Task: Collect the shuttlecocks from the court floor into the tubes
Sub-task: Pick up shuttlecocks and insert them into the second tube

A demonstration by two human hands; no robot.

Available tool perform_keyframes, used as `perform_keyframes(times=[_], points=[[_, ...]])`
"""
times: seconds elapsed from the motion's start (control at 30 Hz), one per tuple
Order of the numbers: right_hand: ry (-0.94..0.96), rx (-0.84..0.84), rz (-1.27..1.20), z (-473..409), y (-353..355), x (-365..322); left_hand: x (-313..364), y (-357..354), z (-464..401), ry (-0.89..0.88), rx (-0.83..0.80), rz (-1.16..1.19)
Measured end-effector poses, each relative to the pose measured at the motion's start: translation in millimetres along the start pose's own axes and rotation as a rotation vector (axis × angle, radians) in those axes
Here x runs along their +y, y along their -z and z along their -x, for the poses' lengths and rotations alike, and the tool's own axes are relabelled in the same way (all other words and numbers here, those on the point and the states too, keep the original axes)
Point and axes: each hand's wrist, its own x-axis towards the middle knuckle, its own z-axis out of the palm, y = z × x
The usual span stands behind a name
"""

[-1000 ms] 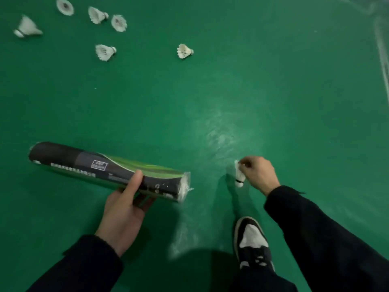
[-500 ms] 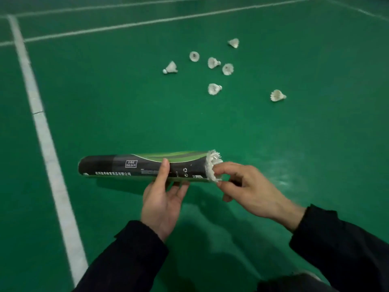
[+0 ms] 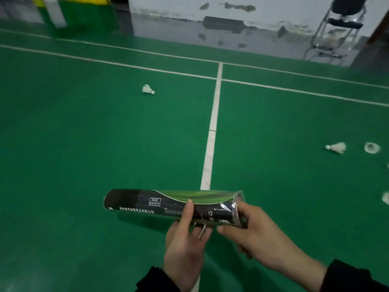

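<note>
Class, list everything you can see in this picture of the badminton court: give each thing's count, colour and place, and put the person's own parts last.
tube: one, black and green, held level in front of the person
shuttlecocks: three whole, white, on the floor, one far left of the centre line, two at right; a fourth cut off at the right edge
court floor: green, white lines
chair: one, metal frame, dark seat, far right by the wall
left hand: grips the tube's middle
right hand: holds the tube's open end
sleeves: two, black

Both hands [image 3: 185, 245] [image 3: 259, 239] hold the tube [image 3: 168, 204] above the court floor [image 3: 84, 144].
</note>
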Motion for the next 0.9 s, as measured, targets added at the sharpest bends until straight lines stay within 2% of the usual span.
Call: perform_keyframes(times=[0.17, 0.27, 0.3, 0.47, 0.6, 0.73, 0.8, 0.9], points=[[-0.012, -0.289, 0.010, -51, -61, -9, 33, 58, -20, -0.134, 0.099, -0.045], [-0.089, -0.426, 0.002, -64, -58, -18, 51, 77, -17, -0.156, 0.065, -0.172], [-0.111, -0.441, 0.012, -66, -47, -19, 55, 79, -23, -0.134, 0.076, -0.147], [-0.216, -0.288, 0.126, -53, 42, 8, 74, 95, -53, -0.166, 0.205, -0.144], [-0.346, -0.264, 0.224, -28, 81, 51, 60, 101, -59, -0.165, 0.266, -0.160], [-0.421, -0.240, 0.104, -10, 93, 112, 13, 69, -62, -0.009, 0.165, -0.285], [-0.418, -0.215, 0.010, -3, 99, 138, -19, 46, -64, 0.010, 0.122, -0.387], [-0.386, -0.155, -0.131, 9, 109, 166, -69, 10, -72, 0.091, 0.082, -0.402]])
